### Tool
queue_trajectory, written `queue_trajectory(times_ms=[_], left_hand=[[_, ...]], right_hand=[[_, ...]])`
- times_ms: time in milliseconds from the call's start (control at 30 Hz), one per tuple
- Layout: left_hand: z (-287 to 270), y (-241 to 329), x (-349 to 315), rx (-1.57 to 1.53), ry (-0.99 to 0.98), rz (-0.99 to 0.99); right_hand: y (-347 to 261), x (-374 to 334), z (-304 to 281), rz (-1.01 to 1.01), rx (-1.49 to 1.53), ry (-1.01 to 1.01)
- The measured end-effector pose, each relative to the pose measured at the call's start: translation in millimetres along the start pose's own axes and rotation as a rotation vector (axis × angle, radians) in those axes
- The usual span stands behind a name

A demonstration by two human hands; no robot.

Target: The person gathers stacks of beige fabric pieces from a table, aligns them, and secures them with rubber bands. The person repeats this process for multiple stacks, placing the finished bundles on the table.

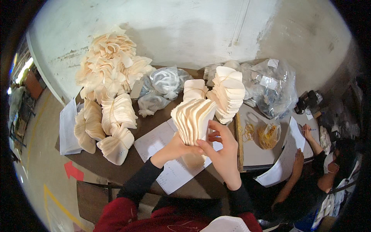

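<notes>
Over the brown worktop [154, 120], my left hand [174, 149] is clasping a fanned stack of cream sheets [191, 118], my right hand [224, 152] pinching its edge, seemingly leafing; continuing calls for gentle separating.

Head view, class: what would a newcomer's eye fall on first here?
First, the fanned stack of cream pieces near the centre, in the left hand, with the right hand at its side. Next, the big heap of loose cream pieces at upper left. Then the red floor arrow at lower left.
</notes>
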State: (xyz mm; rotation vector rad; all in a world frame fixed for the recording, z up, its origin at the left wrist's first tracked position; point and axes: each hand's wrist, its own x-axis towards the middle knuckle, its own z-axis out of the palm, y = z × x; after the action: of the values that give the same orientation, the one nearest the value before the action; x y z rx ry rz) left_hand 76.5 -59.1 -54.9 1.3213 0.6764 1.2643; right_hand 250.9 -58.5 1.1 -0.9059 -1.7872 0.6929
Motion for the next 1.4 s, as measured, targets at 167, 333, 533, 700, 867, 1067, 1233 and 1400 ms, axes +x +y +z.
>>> queue_trajectory(times_ms=[167,333,533,700,867,1067,1233,1400], left_hand=[[-21,-10,-6,-0.138,0.094,-0.068],[-35,-16,-13,-0.222,0.155,-0.214],[-31,-12,-10,-0.031,0.184,-0.027],[-32,-8,-6,-0.025,0.153,0.019],[-32,-6,-8,-0.094,0.206,-0.082],[-33,-16,-7,-0.302,0.300,-0.127],[-28,-15,-6,-0.598,0.469,-0.126],[-29,-8,-1,-0.619,0.518,-0.167]], right_hand=[[-6,21,17,-0.026,-0.045,-0.061],[-3,31,28,-0.116,-0.116,-0.062],[1,38,27,-0.127,-0.105,-0.125],[3,37,28,-0.009,-0.063,-0.163],[1,38,29,0.041,-0.008,-0.164],[7,35,30,0.071,-0.056,-0.080],[11,50,13,0.210,0.213,0.078],[5,67,5,0.267,0.600,0.175]])
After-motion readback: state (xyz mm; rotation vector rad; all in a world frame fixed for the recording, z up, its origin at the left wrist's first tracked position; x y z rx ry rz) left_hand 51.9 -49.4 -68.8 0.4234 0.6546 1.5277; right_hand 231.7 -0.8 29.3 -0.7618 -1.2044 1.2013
